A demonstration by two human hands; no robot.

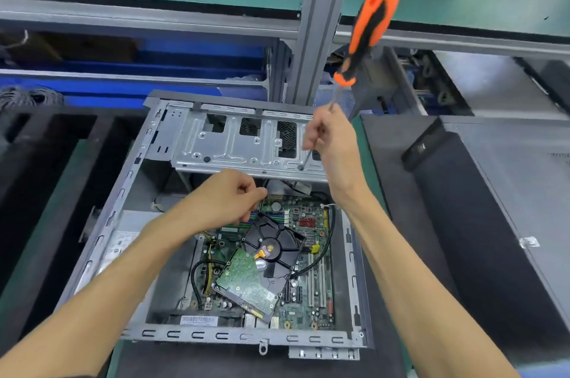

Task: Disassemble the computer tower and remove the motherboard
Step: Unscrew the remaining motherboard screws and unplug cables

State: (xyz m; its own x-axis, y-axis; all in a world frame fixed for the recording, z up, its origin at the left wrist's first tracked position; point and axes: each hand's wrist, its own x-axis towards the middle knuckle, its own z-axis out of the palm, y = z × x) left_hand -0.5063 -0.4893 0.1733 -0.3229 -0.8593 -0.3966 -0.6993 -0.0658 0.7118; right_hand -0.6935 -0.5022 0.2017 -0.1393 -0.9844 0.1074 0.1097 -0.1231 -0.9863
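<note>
The open computer tower lies on its side in front of me. Its green motherboard shows inside, with a loose hard drive lying tilted on top, circuit side up. My right hand grips the metal shaft of an orange and black screwdriver, handle pointing up, tip touching the silver drive cage near its right end. My left hand hovers with curled fingers just below the cage edge, above the motherboard; whether it pinches anything is hidden.
Black cables loop across the motherboard's left side. A power supply sits at the case's left. Dark tower cases stand to the right. A black tray frame lies left. A grey aluminium post rises behind.
</note>
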